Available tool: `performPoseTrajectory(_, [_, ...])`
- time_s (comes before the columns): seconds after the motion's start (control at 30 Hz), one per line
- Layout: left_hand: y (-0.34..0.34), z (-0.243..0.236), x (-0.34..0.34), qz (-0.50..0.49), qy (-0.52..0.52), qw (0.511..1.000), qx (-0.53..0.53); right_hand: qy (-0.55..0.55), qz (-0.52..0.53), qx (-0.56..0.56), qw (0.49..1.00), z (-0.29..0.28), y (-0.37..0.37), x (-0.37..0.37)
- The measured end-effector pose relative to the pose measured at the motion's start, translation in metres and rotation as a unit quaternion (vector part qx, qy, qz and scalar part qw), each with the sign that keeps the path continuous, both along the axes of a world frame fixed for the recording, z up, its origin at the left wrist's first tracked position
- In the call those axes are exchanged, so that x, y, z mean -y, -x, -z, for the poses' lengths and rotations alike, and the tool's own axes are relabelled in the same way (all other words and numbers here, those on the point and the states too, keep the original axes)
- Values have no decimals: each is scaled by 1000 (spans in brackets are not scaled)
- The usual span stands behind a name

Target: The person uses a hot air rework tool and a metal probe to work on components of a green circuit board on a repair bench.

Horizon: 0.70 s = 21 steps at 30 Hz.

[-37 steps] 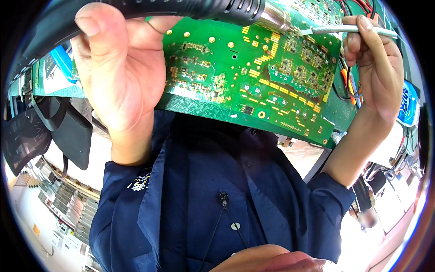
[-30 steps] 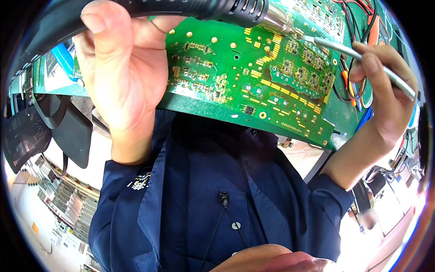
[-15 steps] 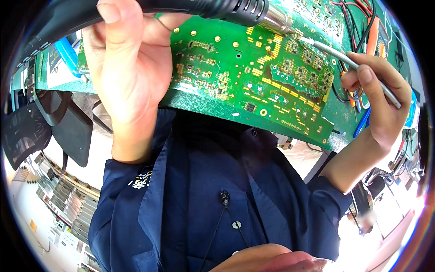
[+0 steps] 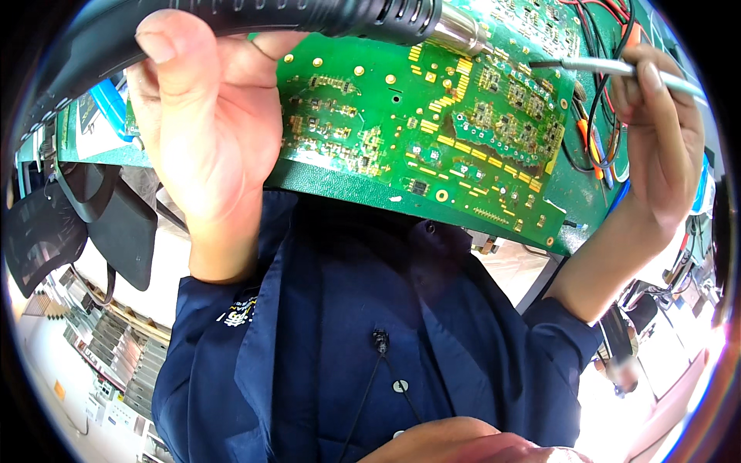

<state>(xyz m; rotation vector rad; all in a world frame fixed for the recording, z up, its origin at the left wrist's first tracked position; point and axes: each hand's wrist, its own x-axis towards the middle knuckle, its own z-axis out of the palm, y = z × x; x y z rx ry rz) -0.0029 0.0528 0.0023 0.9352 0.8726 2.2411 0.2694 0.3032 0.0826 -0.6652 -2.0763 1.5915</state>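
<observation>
A large green circuit board (image 4: 432, 123) lies on a green bench mat in front of me, covered with small components. My left hand (image 4: 208, 116) grips the black handle of a hot-air tool (image 4: 309, 17); its metal nozzle (image 4: 461, 32) points over the board's upper middle. My right hand (image 4: 660, 147) holds thin metal tweezers (image 4: 602, 68) at the right, their tip close to the nozzle above the board.
Red, black and orange wires (image 4: 594, 116) lie at the board's right edge. The green mat's front edge (image 4: 347, 185) runs under the board. A black chair (image 4: 85, 224) stands at the left. My dark blue shirt (image 4: 370, 347) fills the lower middle.
My right hand has lifted and turned the tweezers from a slant to nearly level, the tip moving left toward the nozzle. My left hand has shifted slightly along the hot-air tool's handle.
</observation>
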Motion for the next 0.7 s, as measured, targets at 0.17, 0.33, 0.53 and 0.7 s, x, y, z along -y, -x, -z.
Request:
performPoseTrajectory(0.17, [18, 16, 20, 49, 25, 996, 63, -23, -3, 29, 999, 5, 36, 26])
performPoseTrajectory(0.33, [13, 18, 16, 63, -35, 991, 111, -64, -5, 50, 997, 10, 42, 29])
performPoseTrajectory(0.53, [-27, -24, -14, -109, 75, 991, 14, -149, 69, 2, 986, 15, 72, 56])
performPoseTrajectory(0.7, [4, -1, -9, 4, -56, 995, -85, -134, 75, 72, 985, -2, 84, 57])
